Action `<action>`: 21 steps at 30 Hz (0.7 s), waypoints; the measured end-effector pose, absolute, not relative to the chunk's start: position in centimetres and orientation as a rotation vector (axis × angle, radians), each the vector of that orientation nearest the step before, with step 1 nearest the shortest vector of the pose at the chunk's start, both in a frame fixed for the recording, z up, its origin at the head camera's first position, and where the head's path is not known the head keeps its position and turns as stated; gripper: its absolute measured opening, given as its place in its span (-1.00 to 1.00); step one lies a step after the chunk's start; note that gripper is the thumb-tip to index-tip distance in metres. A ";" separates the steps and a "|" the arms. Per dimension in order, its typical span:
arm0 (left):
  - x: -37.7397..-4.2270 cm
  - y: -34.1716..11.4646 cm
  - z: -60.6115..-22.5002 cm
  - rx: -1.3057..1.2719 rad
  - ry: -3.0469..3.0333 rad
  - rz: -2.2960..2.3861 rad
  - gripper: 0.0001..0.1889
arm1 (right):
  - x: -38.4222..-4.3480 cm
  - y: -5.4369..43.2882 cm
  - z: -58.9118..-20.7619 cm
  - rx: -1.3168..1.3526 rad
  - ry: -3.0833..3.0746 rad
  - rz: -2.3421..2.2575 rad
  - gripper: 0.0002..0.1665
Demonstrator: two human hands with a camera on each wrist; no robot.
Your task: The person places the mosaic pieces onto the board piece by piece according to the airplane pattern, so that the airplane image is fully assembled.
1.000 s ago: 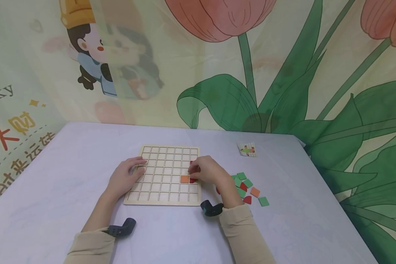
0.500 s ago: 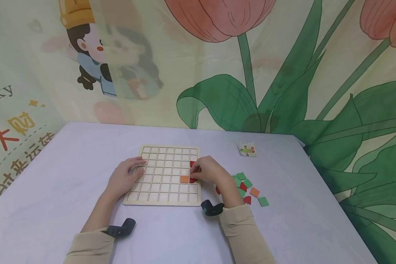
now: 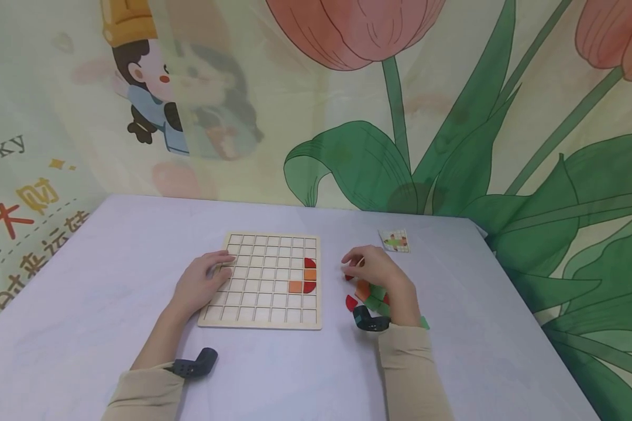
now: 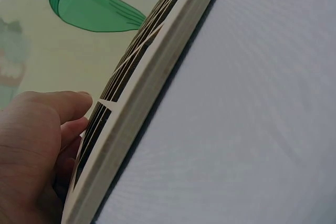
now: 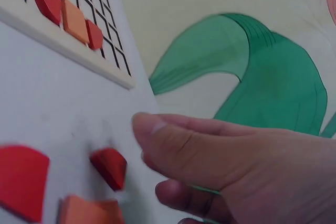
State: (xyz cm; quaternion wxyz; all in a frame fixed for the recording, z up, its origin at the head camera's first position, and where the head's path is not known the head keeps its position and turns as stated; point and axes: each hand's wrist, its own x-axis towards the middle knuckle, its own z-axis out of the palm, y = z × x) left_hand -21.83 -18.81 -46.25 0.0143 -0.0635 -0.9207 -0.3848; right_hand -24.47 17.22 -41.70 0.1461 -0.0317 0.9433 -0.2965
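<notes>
A wooden grid board (image 3: 258, 298) lies on the table. Along its right side sit a red rounded tile (image 3: 309, 263), an orange square tile (image 3: 309, 274) and another red rounded tile (image 3: 309, 287), with a second orange tile (image 3: 295, 286) beside the lower red one. My left hand (image 3: 202, 282) rests at the board's left edge, fingers relaxed over the rim. To the right of the board, my right hand (image 3: 381, 272) hovers over the loose tiles. Its thumb and fingertips are right above a loose red tile (image 5: 110, 167); nothing shows between them.
Loose green tiles (image 3: 372, 303), an orange tile (image 3: 363, 289) and a red tile (image 3: 351, 303) lie under and around my right forearm, partly hidden. A small patterned card (image 3: 395, 240) lies farther back. A printed curtain (image 3: 232, 175) hangs behind the white table (image 3: 274, 374).
My right hand has left the board's right edge and moved right to the loose tiles. An orange tile now shows between the two red ones. My left hand stays put.
</notes>
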 end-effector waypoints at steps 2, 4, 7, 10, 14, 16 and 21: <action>-21.8 -18.8 -46.2 -0.194 -2.868 -1.199 -0.60 | -24.4 18.0 -41.8 -0.062 2.686 -0.861 -0.74; -21.8 -18.7 -46.1 -0.189 -2.870 -1.199 -0.60 | -24.2 18.6 -41.8 -0.037 2.652 -0.861 -0.71; -21.7 -18.7 -46.1 -0.183 -2.874 -1.198 -0.60 | -23.9 19.0 -41.8 -0.008 2.597 -0.869 -0.68; -21.7 -18.7 -46.1 -0.181 -2.873 -1.199 -0.60 | -23.8 19.3 -41.7 -0.011 2.566 -0.861 -0.69; -21.8 -18.7 -46.1 -0.180 -2.870 -1.201 -0.60 | -23.8 19.5 -41.7 -0.027 2.554 -0.848 -0.73; -21.8 -18.8 -46.1 -0.179 -2.869 -1.201 -0.60 | -23.8 19.6 -41.7 -0.029 2.554 -0.842 -0.75; -21.8 -18.8 -46.3 -0.177 -2.868 -1.200 -0.61 | -23.8 19.8 -41.8 -0.030 2.564 -0.822 -0.81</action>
